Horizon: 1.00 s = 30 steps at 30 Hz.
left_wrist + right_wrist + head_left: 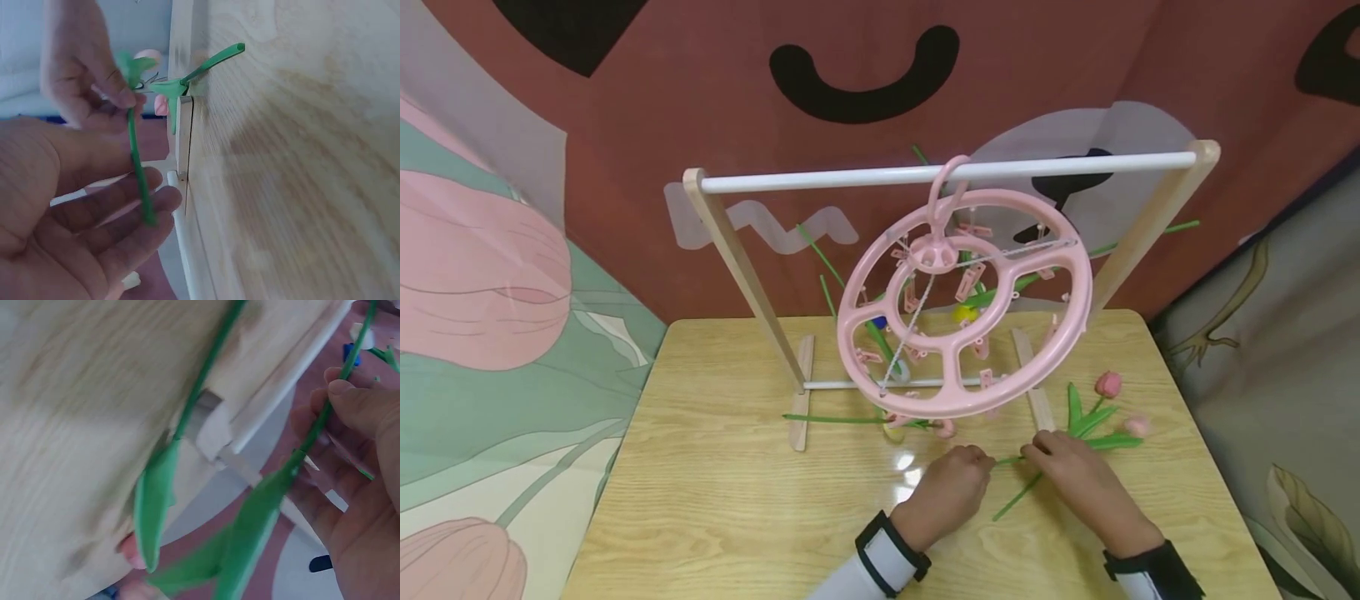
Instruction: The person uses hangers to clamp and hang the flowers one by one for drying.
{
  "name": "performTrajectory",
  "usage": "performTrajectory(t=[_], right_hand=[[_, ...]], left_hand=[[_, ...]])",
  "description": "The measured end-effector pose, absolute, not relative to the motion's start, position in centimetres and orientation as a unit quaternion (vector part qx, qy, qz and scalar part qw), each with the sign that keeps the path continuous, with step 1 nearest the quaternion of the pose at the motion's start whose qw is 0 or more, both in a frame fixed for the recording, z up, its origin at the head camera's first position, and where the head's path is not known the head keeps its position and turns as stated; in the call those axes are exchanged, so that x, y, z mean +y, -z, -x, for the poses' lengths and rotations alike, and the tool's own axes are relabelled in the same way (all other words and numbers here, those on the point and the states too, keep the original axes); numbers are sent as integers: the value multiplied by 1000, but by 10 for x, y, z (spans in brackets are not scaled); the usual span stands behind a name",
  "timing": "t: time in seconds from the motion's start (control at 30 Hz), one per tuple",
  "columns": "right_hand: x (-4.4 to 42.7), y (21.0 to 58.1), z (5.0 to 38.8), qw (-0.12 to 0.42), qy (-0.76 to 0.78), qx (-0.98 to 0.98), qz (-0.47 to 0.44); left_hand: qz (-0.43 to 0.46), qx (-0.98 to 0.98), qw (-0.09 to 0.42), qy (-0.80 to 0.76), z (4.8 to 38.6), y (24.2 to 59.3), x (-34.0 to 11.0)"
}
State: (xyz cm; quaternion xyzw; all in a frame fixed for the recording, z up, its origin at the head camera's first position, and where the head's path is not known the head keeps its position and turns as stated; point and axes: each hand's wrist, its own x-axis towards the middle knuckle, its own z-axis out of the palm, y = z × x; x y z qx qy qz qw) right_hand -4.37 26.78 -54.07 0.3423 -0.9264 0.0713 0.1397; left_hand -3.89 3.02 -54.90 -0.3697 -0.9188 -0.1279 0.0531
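Note:
In the right wrist view my right hand point(362, 425) pinches the green stem of an artificial tulip point(250, 512) between thumb and fingers. The tulip's leaves hang below that hand. Toward the stem's free end is my left hand point(94, 206), its fingers loosely bent; the stem point(139, 169) runs across them in the left wrist view, with no thumb closed over it. A second tulip lies on the table under the right hand point(1075, 479), its stem point(1017, 498) pointing toward me. Two pink blooms, a darker one point(1108, 384) and a paler one point(1137, 427), show at right.
A pink round clip hanger point(951, 379) hangs from the white bar point(850, 177) of a wooden stand point(741, 267), just beyond the hands. Several flowers with green stems point(835, 419) are on or behind it. A patterned cloth backs the wooden table point(715, 500).

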Motion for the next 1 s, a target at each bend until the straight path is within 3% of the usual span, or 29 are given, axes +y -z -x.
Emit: performTrajectory(t=[0.43,1.0], right_hand=[[240,529,39,157,-83,-917,-357],[276,523,42,159,-80,-935,-306]], left_hand=[[324,-939,70,90,35,538,22],[269,-953,92,107,29,534,-28]])
